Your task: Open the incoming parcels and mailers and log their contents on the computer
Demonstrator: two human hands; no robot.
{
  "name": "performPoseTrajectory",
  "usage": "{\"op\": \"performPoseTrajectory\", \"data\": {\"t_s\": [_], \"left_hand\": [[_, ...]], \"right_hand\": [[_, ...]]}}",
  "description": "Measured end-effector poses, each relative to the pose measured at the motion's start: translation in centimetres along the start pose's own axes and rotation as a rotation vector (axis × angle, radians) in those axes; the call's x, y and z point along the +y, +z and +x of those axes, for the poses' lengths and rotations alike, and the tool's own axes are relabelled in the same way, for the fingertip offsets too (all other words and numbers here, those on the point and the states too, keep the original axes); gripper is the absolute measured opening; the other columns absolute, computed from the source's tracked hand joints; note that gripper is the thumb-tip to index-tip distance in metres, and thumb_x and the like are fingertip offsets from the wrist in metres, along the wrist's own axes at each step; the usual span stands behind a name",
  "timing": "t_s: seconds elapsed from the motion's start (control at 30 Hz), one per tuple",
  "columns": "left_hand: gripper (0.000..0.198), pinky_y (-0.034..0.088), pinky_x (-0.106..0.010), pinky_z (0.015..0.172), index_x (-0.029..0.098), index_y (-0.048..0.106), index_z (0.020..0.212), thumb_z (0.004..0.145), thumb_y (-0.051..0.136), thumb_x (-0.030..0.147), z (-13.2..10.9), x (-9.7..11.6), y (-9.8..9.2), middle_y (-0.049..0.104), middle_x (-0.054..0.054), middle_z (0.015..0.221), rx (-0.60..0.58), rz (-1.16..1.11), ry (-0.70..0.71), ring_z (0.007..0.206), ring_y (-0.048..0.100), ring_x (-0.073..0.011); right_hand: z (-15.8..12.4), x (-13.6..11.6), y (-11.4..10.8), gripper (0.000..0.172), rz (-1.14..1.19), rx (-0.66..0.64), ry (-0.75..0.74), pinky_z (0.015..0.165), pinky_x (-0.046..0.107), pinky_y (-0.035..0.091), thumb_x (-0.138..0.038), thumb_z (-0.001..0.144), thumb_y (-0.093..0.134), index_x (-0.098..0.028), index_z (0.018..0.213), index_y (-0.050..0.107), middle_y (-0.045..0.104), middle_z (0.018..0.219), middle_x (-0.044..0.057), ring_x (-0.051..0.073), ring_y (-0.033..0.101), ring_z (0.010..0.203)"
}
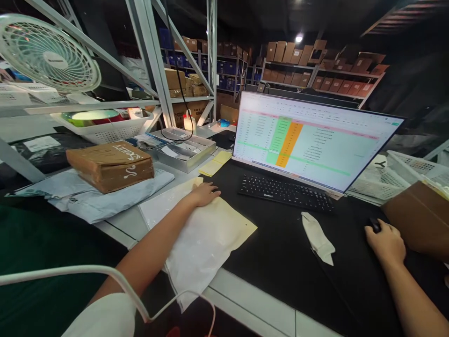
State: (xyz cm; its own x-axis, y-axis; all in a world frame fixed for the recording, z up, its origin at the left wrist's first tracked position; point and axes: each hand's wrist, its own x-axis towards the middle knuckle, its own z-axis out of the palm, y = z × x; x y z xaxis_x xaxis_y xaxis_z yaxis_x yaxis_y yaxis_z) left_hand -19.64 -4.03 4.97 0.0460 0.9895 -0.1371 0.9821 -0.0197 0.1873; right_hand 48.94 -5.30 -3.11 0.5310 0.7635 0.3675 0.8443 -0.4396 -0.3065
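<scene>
The desk (270,267) has a matte black top and a smooth pale-grey strip along its near edge. Toward its far edge stands a thin, wide monitor (319,140) showing a spreadsheet with green and orange columns, its text too small to read. On the left part lies a flat packet (199,250), slightly glossy white film over pale-yellow sheet; its long axis runs far to near, one corner overhanging the near edge, a yellow corner pointing right. Near the left edge, a taped brown carton (108,168) bears white handwriting I cannot make out. The black keyboard (286,193) carries a blurred white brand name. The left hand (203,194) lies palm down on the packet, fingers extended, clutching nothing. Toward the right edge, the right hand (386,242) curls around a smooth black mouse (374,225), whose front points toward the far edge.
</scene>
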Motion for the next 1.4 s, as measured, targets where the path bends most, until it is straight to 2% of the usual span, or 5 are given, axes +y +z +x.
{"op": "performPoseTrajectory", "data": {"t_s": [0.77, 0.93, 1.13, 1.27, 1.4], "left_hand": [[0.062, 0.035, -0.062, 0.118, 0.023, 0.061, 0.145, 0.1, 0.035, 0.056, 0.3, 0.1, 0.4, 0.046, -0.012, 0.162, 0.067, 0.114, 0.018, 0.15, 0.041, -0.0372], [0.05, 0.018, -0.058, 0.127, 0.023, 0.066, 0.137, 0.099, 0.041, 0.043, -1.0, 2.7, -1.9, 0.052, -0.011, 0.157, 0.234, 0.183, 0.143, 0.148, 0.043, -0.0347], [0.057, 0.033, -0.042, 0.122, 0.021, 0.064, 0.14, 0.098, 0.043, 0.052, -0.3, 8.3, -5.2, 0.056, -0.01, 0.153, 0.18, 0.188, 0.437, 0.144, 0.048, -0.0302], [0.068, 0.026, -0.051, 0.126, 0.024, 0.05, 0.154, 0.095, 0.05, 0.058, 1.6, 13.3, -2.7, 0.032, -0.011, 0.17, 0.006, 0.153, 0.368, 0.157, 0.026, -0.0331], [0.075, 0.024, -0.061, 0.124, 0.02, 0.034, 0.162, 0.098, 0.044, 0.059, 3.4, 16.2, 1.1, 0.017, -0.016, 0.173, -0.007, 0.131, 0.254, 0.16, 0.015, -0.0382]], "right_hand": [[0.3, 0.1, 0.3, 0.059, -0.004, -0.082, -0.029, 0.102, 0.044, 0.043, -0.046, 0.098, 0.044, -0.016, 0.145, 0.061, 0.048, 0.152, 0.018, 0.036, 0.053, 0.129], [-0.3, -0.2, 0.1, 0.06, 0.0, 0.002, -0.038, 0.109, 0.049, 0.039, -0.047, 0.098, 0.043, -0.013, 0.144, 0.061, 0.05, 0.15, 0.02, 0.036, 0.045, 0.136], [-1.2, -0.8, -0.1, 0.053, 0.066, 0.211, -0.074, 0.108, 0.055, 0.039, -0.038, 0.093, 0.044, -0.01, 0.13, 0.068, 0.056, 0.142, 0.022, 0.037, 0.047, 0.134], [-1.5, -1.1, -0.3, 0.053, 0.066, 0.213, -0.077, 0.108, 0.055, 0.04, -0.039, 0.091, 0.044, -0.009, 0.127, 0.069, 0.055, 0.143, 0.023, 0.037, 0.046, 0.135], [-1.5, -1.3, -0.9, 0.052, 0.07, 0.226, -0.069, 0.11, 0.055, 0.038, -0.036, 0.09, 0.044, -0.008, 0.127, 0.068, 0.055, 0.143, 0.023, 0.036, 0.046, 0.135]]}}
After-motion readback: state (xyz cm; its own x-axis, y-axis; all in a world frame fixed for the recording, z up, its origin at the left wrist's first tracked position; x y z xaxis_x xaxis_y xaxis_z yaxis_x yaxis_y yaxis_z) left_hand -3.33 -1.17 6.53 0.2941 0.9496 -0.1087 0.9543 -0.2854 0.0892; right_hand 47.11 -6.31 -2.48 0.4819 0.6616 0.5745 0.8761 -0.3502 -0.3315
